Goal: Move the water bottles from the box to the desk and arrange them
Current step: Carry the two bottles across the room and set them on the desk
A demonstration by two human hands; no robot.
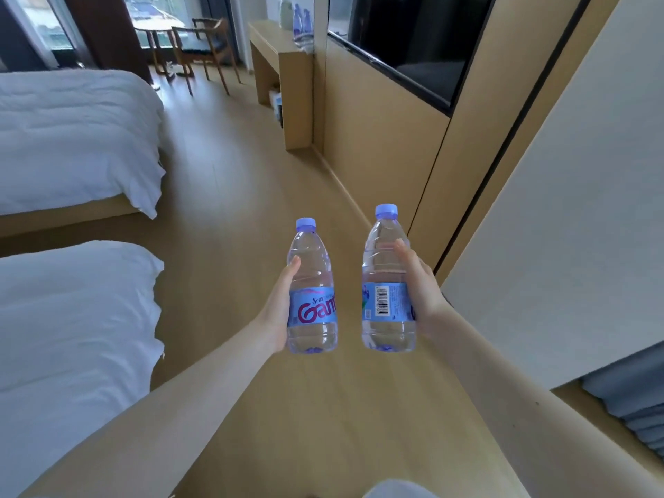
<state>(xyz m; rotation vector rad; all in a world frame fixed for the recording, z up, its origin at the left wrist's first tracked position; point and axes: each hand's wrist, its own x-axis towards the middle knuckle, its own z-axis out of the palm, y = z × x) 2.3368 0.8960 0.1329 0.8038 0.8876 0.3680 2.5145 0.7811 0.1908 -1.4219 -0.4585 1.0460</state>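
Carry step: left hand (278, 310) & right hand (425, 292) each hold one water bottle (312, 292) (388, 282) upright, fingers wrapped round the bodies, mid-air over the floor. Counter (276, 41) lies well ahead w/ other bottles (300, 21) on it. Next, prob. walk over and set both beside those.

Hotel-style twin bedroom — two beds (72, 138) with white duvets, a wall-mounted television (413, 41), a built-in wooden counter (280, 59) (bottles standing on it), and armchairs (201, 44) beside a small table (152, 30) at the window.
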